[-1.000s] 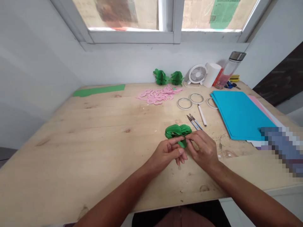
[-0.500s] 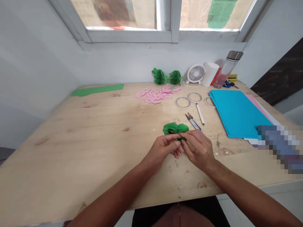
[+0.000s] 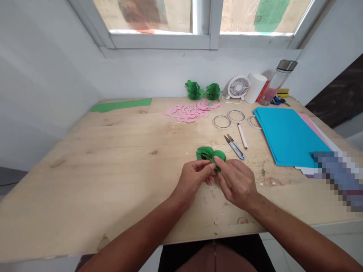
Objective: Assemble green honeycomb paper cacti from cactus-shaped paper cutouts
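Observation:
A green folded-paper decoration [image 3: 206, 152] with rounded layers is held just above the wooden table [image 3: 119, 181]. My left hand [image 3: 195, 175] pinches its near edge between thumb and fingers. From the other side my right hand [image 3: 238, 181] grips the same paper, its index finger pressed along a rounded layer. My fingers hide the lower part of the decoration. Thread snips [image 3: 235, 147] with pale blue handles lie just beyond my right hand, beside a white pen [image 3: 242, 136].
Pink paper cutouts [image 3: 190, 112] lie in a pile, with two finished-looking green paper pieces [image 3: 194, 90] behind. Rolls of tape [image 3: 222, 122] sit near blue sheets [image 3: 292, 136]. A small fan [image 3: 238, 87], a white cylinder [image 3: 255, 88] and a bottle [image 3: 273, 83] stand at the back.
My right index finger has shifted up onto the green paper's rounded layer. The camera view has turned slightly left; both hands keep hold of the decoration.

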Action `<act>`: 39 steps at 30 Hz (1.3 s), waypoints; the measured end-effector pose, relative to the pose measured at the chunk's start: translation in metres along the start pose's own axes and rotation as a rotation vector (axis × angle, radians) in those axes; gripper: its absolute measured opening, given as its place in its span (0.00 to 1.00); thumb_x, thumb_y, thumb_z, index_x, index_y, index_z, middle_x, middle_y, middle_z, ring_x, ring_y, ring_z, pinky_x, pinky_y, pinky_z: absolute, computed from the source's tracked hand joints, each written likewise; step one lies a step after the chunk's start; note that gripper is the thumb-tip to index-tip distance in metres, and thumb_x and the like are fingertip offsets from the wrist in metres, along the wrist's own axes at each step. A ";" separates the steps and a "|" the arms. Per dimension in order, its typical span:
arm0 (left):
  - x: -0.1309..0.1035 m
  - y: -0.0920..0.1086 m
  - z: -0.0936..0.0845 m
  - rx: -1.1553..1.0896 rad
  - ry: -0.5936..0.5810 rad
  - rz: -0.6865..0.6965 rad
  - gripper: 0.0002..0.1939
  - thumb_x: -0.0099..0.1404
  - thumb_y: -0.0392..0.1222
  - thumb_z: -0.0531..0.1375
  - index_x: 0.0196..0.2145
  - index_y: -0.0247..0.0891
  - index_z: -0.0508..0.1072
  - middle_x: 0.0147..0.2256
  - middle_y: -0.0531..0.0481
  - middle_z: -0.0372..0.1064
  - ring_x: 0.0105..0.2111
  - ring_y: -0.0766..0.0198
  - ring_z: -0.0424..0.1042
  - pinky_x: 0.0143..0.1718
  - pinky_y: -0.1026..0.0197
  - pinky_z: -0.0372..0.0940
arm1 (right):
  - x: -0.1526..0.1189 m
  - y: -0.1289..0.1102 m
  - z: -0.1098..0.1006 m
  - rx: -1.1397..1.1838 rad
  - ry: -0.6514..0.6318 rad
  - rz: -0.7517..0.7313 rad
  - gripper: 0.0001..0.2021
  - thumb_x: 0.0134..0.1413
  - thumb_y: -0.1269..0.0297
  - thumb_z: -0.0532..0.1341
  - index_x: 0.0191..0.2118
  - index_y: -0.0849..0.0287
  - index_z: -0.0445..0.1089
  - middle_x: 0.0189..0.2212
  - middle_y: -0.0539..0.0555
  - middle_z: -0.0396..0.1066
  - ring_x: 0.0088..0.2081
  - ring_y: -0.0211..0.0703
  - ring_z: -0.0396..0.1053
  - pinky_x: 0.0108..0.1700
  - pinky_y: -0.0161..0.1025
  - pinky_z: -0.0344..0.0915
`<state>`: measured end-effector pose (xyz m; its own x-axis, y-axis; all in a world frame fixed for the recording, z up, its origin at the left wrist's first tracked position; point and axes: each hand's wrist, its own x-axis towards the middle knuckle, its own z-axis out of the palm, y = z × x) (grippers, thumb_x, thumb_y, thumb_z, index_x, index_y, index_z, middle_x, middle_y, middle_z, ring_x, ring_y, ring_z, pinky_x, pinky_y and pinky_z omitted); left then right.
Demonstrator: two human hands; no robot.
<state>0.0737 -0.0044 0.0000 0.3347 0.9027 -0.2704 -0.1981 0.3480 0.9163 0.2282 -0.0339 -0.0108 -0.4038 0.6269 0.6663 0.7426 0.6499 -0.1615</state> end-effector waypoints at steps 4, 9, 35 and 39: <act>-0.002 -0.002 0.005 0.005 0.111 -0.002 0.12 0.50 0.46 0.65 0.23 0.32 0.75 0.19 0.52 0.67 0.20 0.71 0.62 0.21 0.68 0.59 | -0.002 -0.003 0.002 0.011 -0.020 -0.050 0.35 0.55 0.76 0.54 0.67 0.62 0.43 0.35 0.56 0.75 0.36 0.47 0.69 0.38 0.46 0.68; -0.007 -0.002 0.007 -0.023 0.194 -0.022 0.10 0.50 0.43 0.64 0.20 0.33 0.74 0.18 0.53 0.66 0.19 0.72 0.60 0.21 0.68 0.58 | -0.002 -0.007 0.004 0.027 -0.040 -0.071 0.34 0.55 0.77 0.55 0.66 0.64 0.45 0.36 0.57 0.75 0.36 0.47 0.69 0.38 0.45 0.68; 0.007 -0.018 -0.020 0.054 0.107 0.029 0.12 0.50 0.46 0.66 0.24 0.33 0.76 0.21 0.48 0.72 0.20 0.67 0.66 0.25 0.64 0.62 | 0.011 0.090 -0.037 -0.187 -0.199 0.800 0.14 0.54 0.62 0.54 0.43 0.57 0.71 0.39 0.54 0.75 0.34 0.41 0.71 0.32 0.36 0.63; 0.008 -0.022 -0.022 0.050 0.101 0.044 0.12 0.50 0.47 0.66 0.23 0.33 0.76 0.19 0.49 0.71 0.19 0.67 0.66 0.24 0.64 0.61 | 0.022 0.113 -0.033 -0.357 -0.445 0.889 0.15 0.55 0.62 0.53 0.47 0.56 0.70 0.41 0.54 0.75 0.40 0.44 0.71 0.32 0.36 0.60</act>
<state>0.0599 0.0008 -0.0285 0.2315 0.9386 -0.2558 -0.1630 0.2966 0.9410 0.3210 0.0391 0.0098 0.2571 0.9635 0.0750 0.9524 -0.2394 -0.1888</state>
